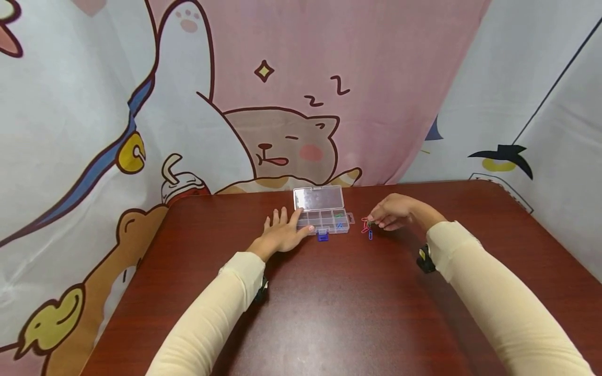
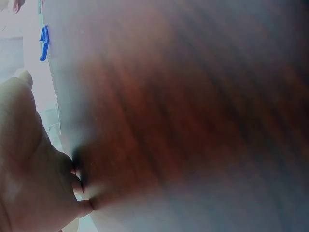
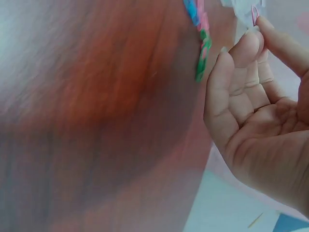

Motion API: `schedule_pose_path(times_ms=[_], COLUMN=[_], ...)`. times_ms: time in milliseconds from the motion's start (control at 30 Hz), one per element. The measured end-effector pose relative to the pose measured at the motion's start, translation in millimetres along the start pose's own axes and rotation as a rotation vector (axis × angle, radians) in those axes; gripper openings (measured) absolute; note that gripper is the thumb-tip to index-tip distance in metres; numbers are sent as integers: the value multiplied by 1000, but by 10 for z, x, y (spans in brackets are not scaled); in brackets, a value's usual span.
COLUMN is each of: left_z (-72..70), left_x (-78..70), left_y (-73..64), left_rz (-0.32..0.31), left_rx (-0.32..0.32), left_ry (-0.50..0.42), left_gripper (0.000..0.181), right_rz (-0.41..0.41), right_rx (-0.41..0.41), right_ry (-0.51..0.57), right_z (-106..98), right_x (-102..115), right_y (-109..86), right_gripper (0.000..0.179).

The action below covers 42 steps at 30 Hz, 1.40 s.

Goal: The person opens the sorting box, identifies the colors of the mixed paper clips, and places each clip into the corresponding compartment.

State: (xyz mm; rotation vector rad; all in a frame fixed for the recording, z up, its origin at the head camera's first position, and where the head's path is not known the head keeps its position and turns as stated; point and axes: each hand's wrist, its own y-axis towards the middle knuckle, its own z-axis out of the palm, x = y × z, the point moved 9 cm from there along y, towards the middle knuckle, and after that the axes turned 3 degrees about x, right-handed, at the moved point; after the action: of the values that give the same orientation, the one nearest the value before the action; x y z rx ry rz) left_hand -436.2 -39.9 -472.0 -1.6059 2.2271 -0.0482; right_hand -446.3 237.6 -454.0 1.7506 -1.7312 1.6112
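Observation:
A clear plastic divided box (image 1: pixel 310 230) stands on the table with its lid (image 1: pixel 319 199) raised at the back. My left hand (image 1: pixel 281 233) lies spread at the box's left end, thumb along the front edge. Green paper clips (image 1: pixel 338 215) sit in a back right compartment, blue paper clips (image 1: pixel 339 225) in the front right one. Right of the box my right hand (image 1: pixel 396 211) pinches a pink paper clip (image 3: pixel 255 14) between thumb and index finger. Below those fingertips lies a small pile of pink, green (image 3: pixel 202 63) and blue paper clips (image 1: pixel 370 235).
A blue latch (image 1: pixel 322 237) hangs at the front of the box, and a clear hang tab (image 1: pixel 350 218) juts from its right side. The brown wooden table (image 1: pixel 329 303) ends at a cartoon-printed cloth (image 1: pixel 376 78) behind.

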Motion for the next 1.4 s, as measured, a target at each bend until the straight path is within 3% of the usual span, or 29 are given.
schedule_pose_path(times_ms=[267,800,1400], left_z=[-9,13,8], left_x=[10,12,8], left_y=[1,-3,16], left_rz=[-6,-11,-10], left_rx=[-2,-3,-1], left_ry=[3,4,8], left_gripper=[80,79,80], right_rz=[-41,-78,-60], right_rx=[-4,34,21], right_ry=[22,45,43], right_z=[142,473,521], right_x=[274,577,592], right_y=[75,254,305], right_gripper=[36,31,28])
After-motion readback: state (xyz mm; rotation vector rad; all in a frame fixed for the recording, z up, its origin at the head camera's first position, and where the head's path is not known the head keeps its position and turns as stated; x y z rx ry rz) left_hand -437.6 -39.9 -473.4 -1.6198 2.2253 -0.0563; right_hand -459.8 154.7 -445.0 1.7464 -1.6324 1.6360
